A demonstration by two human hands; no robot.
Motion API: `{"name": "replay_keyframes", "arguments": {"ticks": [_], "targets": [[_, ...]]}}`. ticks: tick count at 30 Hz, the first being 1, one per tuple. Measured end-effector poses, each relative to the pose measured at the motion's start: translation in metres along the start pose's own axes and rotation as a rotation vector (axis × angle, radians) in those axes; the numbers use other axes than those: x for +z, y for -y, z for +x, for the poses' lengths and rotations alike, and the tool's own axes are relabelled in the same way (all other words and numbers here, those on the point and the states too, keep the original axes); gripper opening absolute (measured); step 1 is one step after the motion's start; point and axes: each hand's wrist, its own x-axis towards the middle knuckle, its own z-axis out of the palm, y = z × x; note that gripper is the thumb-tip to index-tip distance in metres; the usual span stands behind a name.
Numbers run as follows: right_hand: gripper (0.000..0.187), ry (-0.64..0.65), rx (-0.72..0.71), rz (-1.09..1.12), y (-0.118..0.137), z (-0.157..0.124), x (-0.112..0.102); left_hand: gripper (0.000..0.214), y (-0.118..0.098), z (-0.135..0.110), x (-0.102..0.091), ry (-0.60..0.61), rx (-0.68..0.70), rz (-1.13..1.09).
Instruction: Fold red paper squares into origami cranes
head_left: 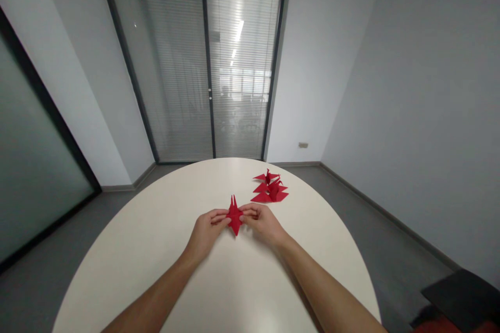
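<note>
A small folded red paper figure (235,216) with two points at its far end lies on the round white table (164,229) in front of me. My left hand (207,229) pinches its left side with closed fingers. My right hand (262,222) pinches its right side the same way. Both hands rest low over the tabletop. Beyond my right hand, toward the far right of the table, lie several finished red paper cranes (270,189), close together and untouched.
The table's far edge curves in front of a glass sliding door with blinds (207,67). Grey floor surrounds the table. A dark seat (464,291) shows at the lower right corner.
</note>
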Motion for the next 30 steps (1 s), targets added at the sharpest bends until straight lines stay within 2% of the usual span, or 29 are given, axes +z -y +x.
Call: {"name": "replay_keyframes", "arguments": {"ticks": [7,15,20,30], "targets": [[0.034,-0.018,-0.011,-0.024,0.002,0.000,0.001,0.035,0.003,0.001,-0.002,-0.013,0.019,0.100],[0.022,-0.058,-0.075,-0.253,-0.004,0.000,-0.002,0.025,0.000,-0.001,-0.004,-0.045,0.135,0.194],[0.019,-0.082,-0.116,-0.333,0.000,-0.002,0.003,0.022,-0.001,-0.001,-0.002,-0.052,0.123,0.215],[0.017,0.010,-0.082,-0.306,0.005,-0.005,0.008,0.019,-0.007,-0.003,0.000,-0.024,0.120,0.221]]}}
